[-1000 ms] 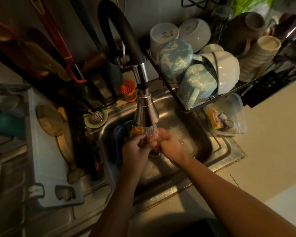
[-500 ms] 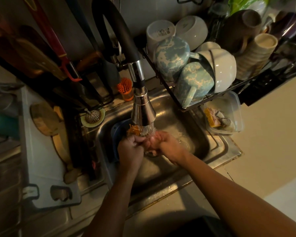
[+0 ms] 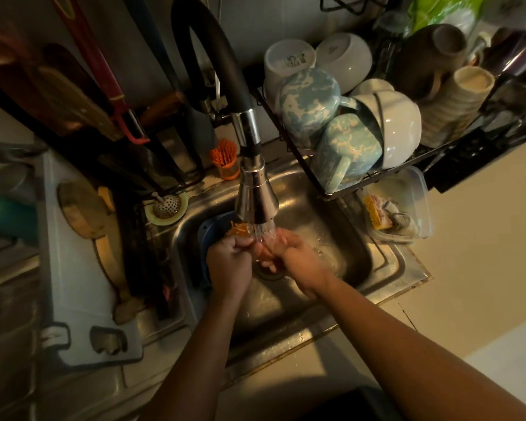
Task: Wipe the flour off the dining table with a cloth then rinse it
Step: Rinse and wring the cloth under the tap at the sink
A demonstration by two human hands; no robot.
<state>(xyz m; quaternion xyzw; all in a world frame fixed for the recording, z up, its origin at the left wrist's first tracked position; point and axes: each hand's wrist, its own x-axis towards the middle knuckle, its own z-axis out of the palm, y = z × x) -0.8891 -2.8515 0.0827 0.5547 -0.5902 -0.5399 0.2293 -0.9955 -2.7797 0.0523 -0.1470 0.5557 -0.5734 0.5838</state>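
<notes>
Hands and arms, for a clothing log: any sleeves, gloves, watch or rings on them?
The left arm and right arm are bare to the frame edge: no sleeves. No gloves on the left hand or right hand, no watch at either wrist. Rings: too dim to tell.

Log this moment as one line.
stage: rinse | left hand: grips cloth | right hand: grips cloth | tap: running onto cloth | place: over sink
</notes>
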